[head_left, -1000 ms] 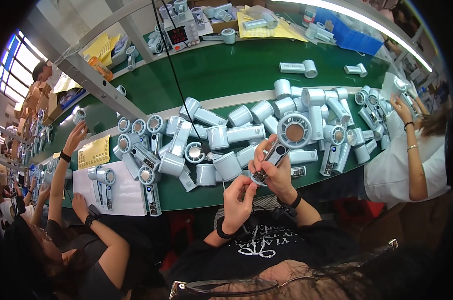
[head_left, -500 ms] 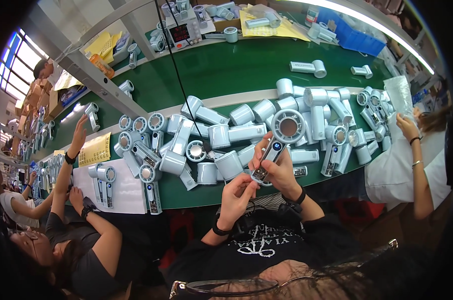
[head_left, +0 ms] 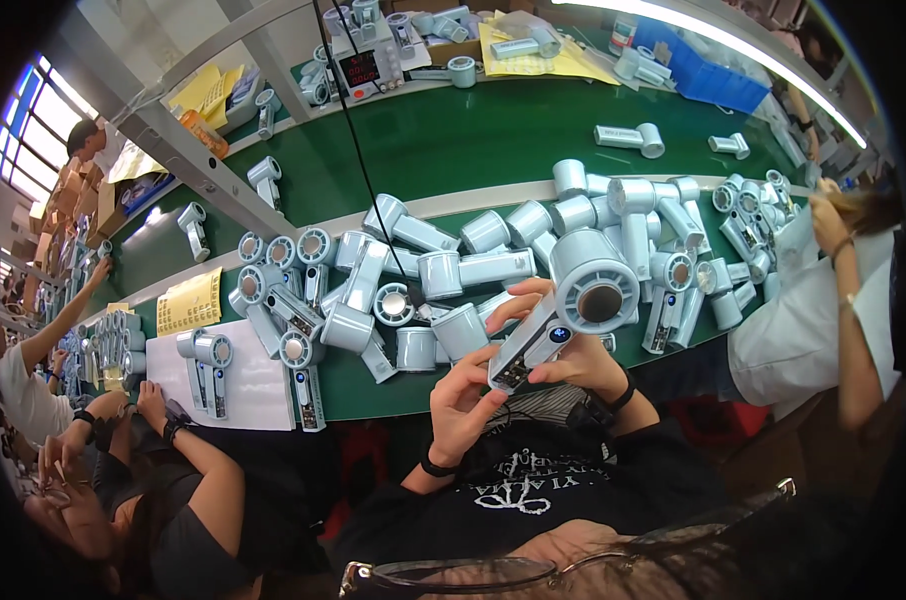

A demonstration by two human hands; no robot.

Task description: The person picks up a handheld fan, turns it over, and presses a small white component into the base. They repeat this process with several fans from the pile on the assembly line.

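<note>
In front of my chest I hold a light blue handheld fan (head_left: 530,347), tilted with its round head up and to the right. A small lit display and bare circuit parts show on its handle. My right hand (head_left: 591,368) wraps the handle from the right, one finger reaching behind it. At the handle's lower end, my left hand (head_left: 463,405) pinches with thumb and fingers. Just beyond my hands lies a heap of similar fans (head_left: 493,265), some with open handles showing circuit parts. A black cable (head_left: 368,180) hangs down into the heap.
A green conveyor belt (head_left: 423,135) runs behind the heap, carrying a few fans. A metal post (head_left: 203,175) slants at left. Co-workers sit at both sides; one's forearm (head_left: 208,460) is near a white sheet (head_left: 258,365). A blue bin (head_left: 718,75) stands at far right.
The fan in my hands has turned and its head has come nearer to me. Fans on the belt have shifted right. The left co-worker's raised arm has come down.
</note>
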